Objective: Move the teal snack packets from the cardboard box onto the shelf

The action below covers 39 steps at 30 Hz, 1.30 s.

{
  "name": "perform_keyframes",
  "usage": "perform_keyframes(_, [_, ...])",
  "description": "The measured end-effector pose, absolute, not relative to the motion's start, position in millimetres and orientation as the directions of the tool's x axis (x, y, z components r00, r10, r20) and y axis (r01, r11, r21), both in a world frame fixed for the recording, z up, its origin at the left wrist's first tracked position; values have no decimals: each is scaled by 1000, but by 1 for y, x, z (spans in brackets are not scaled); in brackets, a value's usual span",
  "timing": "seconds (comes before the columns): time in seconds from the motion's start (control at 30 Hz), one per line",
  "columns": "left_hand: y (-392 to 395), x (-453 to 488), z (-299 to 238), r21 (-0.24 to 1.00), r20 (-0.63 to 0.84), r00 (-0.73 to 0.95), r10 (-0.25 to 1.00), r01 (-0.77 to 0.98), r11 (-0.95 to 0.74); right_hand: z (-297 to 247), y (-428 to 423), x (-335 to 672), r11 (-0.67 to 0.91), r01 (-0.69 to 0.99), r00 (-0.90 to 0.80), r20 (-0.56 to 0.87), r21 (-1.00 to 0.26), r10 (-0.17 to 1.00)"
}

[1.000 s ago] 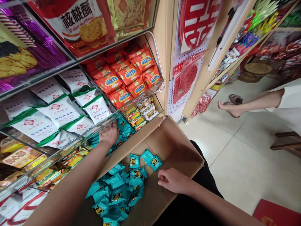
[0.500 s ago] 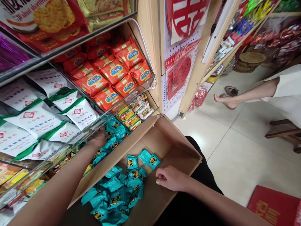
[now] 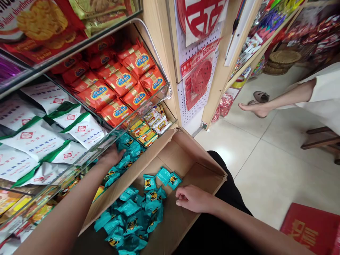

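My left hand (image 3: 112, 156) reaches under a clear shelf front, over teal wrapped snack packets (image 3: 127, 161) in the lower compartment. Its thumb stands apart; the other fingers are partly hidden behind the clear panel, and the hand looks open. A cardboard box (image 3: 186, 150) leans against the shelf, tilted, with a heap of teal packets (image 3: 132, 216) inside and a few loose ones (image 3: 164, 176) farther up. Over the box's near side, my right hand (image 3: 192, 199) is closed with curled fingers, and nothing shows in it.
Above are red snack packets (image 3: 122, 83) and white-and-green packets (image 3: 39, 138) behind clear shelf fronts. Small yellow and white packets (image 3: 148, 124) lie beside the teal ones. Another person's leg (image 3: 281, 99) and a wooden stool (image 3: 318, 138) are at right, near a red box (image 3: 310, 226).
My left hand has shifted slightly among the shelf packets, and its thumb now shows more clearly apart. The right hand stays closed over the box. The view has turned slightly.
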State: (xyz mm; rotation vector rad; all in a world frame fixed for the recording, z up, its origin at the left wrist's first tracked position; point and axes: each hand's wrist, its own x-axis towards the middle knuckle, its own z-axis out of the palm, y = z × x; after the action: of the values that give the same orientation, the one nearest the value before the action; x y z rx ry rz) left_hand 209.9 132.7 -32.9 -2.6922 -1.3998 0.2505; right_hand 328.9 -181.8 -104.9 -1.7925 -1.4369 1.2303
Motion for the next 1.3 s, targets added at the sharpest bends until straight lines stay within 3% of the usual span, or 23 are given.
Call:
perform_keyframes(0.1, [124,217,-29,-288,-13,680,733,699,-654,-104,-182,329,-304,450,17,-332,-840,943])
perform_keyframes(0.2, [122,225,-30,-348,-129,818,561,492,-798,-104,-181,330,-302,434,7,-332,-849,943])
perform_keyframes(0.27, [125,231,-34,-364,-180,836,518,433,-825,-105,-181,330,-301,433,9,-330,-850,944])
perform_keyframes(0.5, [137,248,-42,-365,-134,800,585,509,-780,-106,-179,329,-314,442,7,-347,-840,938])
perform_keyframes(0.73, [106,239,-16,-248,-163,751,640,596,-763,-109,-176,324,-283,570,-52,-377,-771,925])
perform_keyframes(0.83, [53,217,15,-98,-63,760,647,641,-762,-111,-152,321,-308,685,13,-412,-660,911])
perform_keyframes(0.9, [7,193,32,53,87,818,568,566,-823,-118,-130,318,-363,723,88,-443,-587,892])
perform_keyframes(0.97, [-38,166,40,200,141,875,464,434,-879,-127,-110,313,-426,732,153,-481,-532,863])
perform_keyframes(1.1, [-96,118,16,473,1,943,333,293,-831,-150,-91,300,-505,730,225,-535,-461,814])
perform_keyframes(1.3, [-116,82,-44,762,-233,748,622,538,-360,-157,-103,297,-478,740,167,-559,-472,812])
